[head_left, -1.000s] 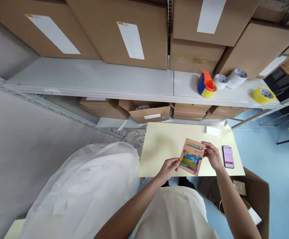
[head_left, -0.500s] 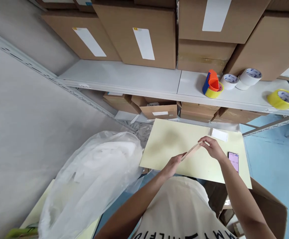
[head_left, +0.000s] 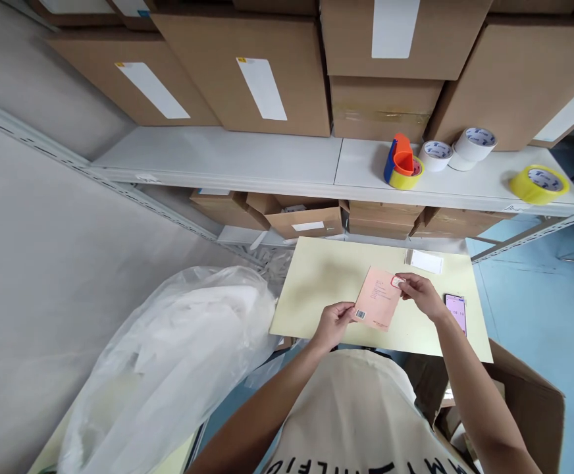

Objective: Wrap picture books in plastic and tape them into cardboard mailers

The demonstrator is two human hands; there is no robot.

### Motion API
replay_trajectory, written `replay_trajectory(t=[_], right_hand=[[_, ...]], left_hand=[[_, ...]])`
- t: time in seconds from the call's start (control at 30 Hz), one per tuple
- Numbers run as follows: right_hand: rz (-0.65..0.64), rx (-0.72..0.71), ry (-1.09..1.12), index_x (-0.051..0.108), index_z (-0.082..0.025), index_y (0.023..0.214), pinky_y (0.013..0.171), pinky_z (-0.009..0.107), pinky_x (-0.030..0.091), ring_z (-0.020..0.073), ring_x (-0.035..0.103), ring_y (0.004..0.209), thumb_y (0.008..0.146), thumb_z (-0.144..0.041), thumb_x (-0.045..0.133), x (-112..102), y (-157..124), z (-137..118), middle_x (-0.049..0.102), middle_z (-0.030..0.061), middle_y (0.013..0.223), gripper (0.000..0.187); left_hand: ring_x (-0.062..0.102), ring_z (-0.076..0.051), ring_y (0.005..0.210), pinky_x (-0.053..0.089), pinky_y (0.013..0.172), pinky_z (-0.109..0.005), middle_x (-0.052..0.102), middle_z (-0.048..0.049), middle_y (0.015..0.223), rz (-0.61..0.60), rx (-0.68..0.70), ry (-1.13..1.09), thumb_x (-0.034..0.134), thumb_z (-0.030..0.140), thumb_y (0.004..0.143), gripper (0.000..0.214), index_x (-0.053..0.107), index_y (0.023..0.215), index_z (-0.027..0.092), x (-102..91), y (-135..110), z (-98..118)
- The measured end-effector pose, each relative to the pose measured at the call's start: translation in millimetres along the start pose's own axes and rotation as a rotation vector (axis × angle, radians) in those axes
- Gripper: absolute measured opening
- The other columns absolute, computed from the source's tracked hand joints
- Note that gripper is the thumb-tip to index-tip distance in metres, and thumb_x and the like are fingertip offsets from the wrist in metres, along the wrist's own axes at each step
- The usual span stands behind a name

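A thin pink book (head_left: 378,299) is held up over the pale yellow table (head_left: 311,283), its broad face turned toward me. Small lines of print, a barcode at the lower left and a red-edged label at the upper right show on it. My left hand (head_left: 336,324) pinches its lower left edge. At the upper right corner, my right hand (head_left: 421,294) is closed on the book, thumb by the label. Right of the book, a phone (head_left: 455,313) with a pink screen lies on the table. A white card-like item (head_left: 426,261) lies at the table's back edge.
A large translucent plastic bag (head_left: 183,355) bulges at the left. Ahead, a grey shelf (head_left: 247,155) holds cardboard boxes (head_left: 277,79), a tape dispenser (head_left: 401,163), white tape rolls (head_left: 474,146) and a yellow roll (head_left: 538,184). An open carton (head_left: 534,408) stands at lower right.
The pink book has turned from nearly edge-on to face me, both hands still gripping it. My view has shifted slightly, so the shelf items appear farther left.
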State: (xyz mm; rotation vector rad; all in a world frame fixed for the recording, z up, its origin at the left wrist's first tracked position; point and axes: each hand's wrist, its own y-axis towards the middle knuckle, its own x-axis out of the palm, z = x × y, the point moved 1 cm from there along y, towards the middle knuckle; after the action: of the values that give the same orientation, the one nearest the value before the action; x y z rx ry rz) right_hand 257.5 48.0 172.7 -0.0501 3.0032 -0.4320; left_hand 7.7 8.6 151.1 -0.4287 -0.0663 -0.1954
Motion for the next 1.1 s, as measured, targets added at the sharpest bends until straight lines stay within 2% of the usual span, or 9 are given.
replay_trajectory(t=[0.2, 0.33, 0.5, 0.6, 0.7, 0.77, 0.93, 1.0, 1.1], right_hand=[[0.130, -0.075, 0.032, 0.076, -0.018, 0.094, 0.056, 0.032, 0.052, 0.0129, 0.057, 0.056, 0.064, -0.065, 0.074, 0.3, -1.5, -0.6, 0.072, 0.0040, 0.073, 0.056], [0.112, -0.090, 0.021, 0.076, -0.018, 0.095, 0.057, 0.033, 0.053, 0.0131, 0.057, 0.057, 0.064, -0.065, 0.073, 2.4, 1.0, -4.2, 0.073, 0.0043, 0.075, 0.056], [0.103, -0.105, 0.014, 0.075, -0.018, 0.096, 0.057, 0.033, 0.052, 0.0135, 0.057, 0.058, 0.067, -0.063, 0.072, 2.4, 1.8, -3.6, 0.071, 0.0037, 0.074, 0.054], [0.085, -0.128, 0.001, 0.074, -0.018, 0.098, 0.057, 0.033, 0.052, 0.0132, 0.056, 0.056, 0.069, -0.063, 0.070, 1.7, 1.1, -2.6, 0.069, 0.0022, 0.071, 0.054], [0.055, -0.177, -0.028, 0.069, -0.019, 0.110, 0.057, 0.033, 0.053, 0.0136, 0.056, 0.056, 0.075, -0.060, 0.066, 0.3, -1.9, -2.6, 0.064, -0.0009, 0.066, 0.054], [0.030, -0.219, -0.055, 0.066, -0.021, 0.114, 0.058, 0.033, 0.053, 0.0140, 0.058, 0.059, 0.080, -0.057, 0.062, -1.9, -5.4, -3.9, 0.065, -0.0004, 0.072, 0.049], [-0.099, -0.353, -0.132, 0.070, -0.024, 0.102, 0.074, 0.038, 0.056, 0.0195, 0.065, 0.083, 0.088, -0.050, 0.055, -12.4, -12.5, -13.2, 0.070, 0.0066, 0.101, 0.033], [-0.129, -0.408, -0.197, 0.069, -0.025, 0.103, 0.076, 0.038, 0.055, 0.0209, 0.065, 0.087, 0.090, -0.050, 0.053, -16.2, -11.1, -18.2, 0.070, 0.0075, 0.100, 0.033], [-0.108, -0.494, -0.303, 0.068, -0.025, 0.104, 0.075, 0.038, 0.055, 0.0212, 0.064, 0.086, 0.092, -0.051, 0.051, -18.1, -4.4, -26.0, 0.069, 0.0089, 0.095, 0.034]], left_hand=[[0.072, -0.023, 0.086, 0.056, 0.089, -0.040, 0.076, -0.0109, 0.091, -0.078, -0.092, -0.149, 0.079, 0.059, 0.064, 0.054, 0.072, 0.090, 0.013, 4.1, -7.1, -2.2], [0.073, -0.022, 0.074, 0.057, 0.083, -0.040, 0.076, -0.0093, 0.084, -0.084, -0.076, -0.095, 0.081, 0.058, 0.061, 0.050, 0.072, 0.082, 0.013, 3.8, -8.4, -3.8], [0.072, -0.021, 0.069, 0.056, 0.074, -0.034, 0.076, -0.0084, 0.079, -0.050, -0.059, -0.034, 0.079, 0.056, 0.064, 0.045, 0.071, 0.081, 0.014, 1.5, -9.3, -5.1], [0.071, -0.021, 0.065, 0.054, 0.069, -0.032, 0.076, -0.0089, 0.080, -0.051, -0.059, -0.005, 0.078, 0.056, 0.066, 0.045, 0.070, 0.080, 0.015, 2.0, -10.2, -5.0], [0.068, -0.018, 0.061, 0.051, 0.065, -0.030, 0.075, -0.0091, 0.079, -0.043, -0.047, 0.010, 0.077, 0.058, 0.066, 0.045, 0.069, 0.078, 0.015, 3.7, -10.8, -4.4], [0.064, -0.015, 0.057, 0.049, 0.064, -0.029, 0.074, -0.0083, 0.078, -0.036, -0.038, 0.003, 0.076, 0.058, 0.067, 0.045, 0.069, 0.078, 0.015, 4.8, -11.4, -3.6], [0.046, -0.007, 0.051, 0.040, 0.057, -0.025, 0.070, -0.0048, 0.073, -0.048, -0.040, -0.118, 0.075, 0.058, 0.068, 0.046, 0.070, 0.080, 0.014, 7.9, -14.0, 0.1], [0.042, -0.005, 0.052, 0.040, 0.060, -0.024, 0.068, -0.0036, 0.073, -0.074, -0.079, -0.201, 0.077, 0.060, 0.065, 0.050, 0.071, 0.082, 0.014, 11.0, -14.7, 1.0], [0.040, -0.004, 0.053, 0.041, 0.065, -0.025, 0.067, -0.0032, 0.076, -0.114, -0.141, -0.270, 0.080, 0.063, 0.059, 0.056, 0.072, 0.082, 0.013, 17.8, -13.8, 0.1]])
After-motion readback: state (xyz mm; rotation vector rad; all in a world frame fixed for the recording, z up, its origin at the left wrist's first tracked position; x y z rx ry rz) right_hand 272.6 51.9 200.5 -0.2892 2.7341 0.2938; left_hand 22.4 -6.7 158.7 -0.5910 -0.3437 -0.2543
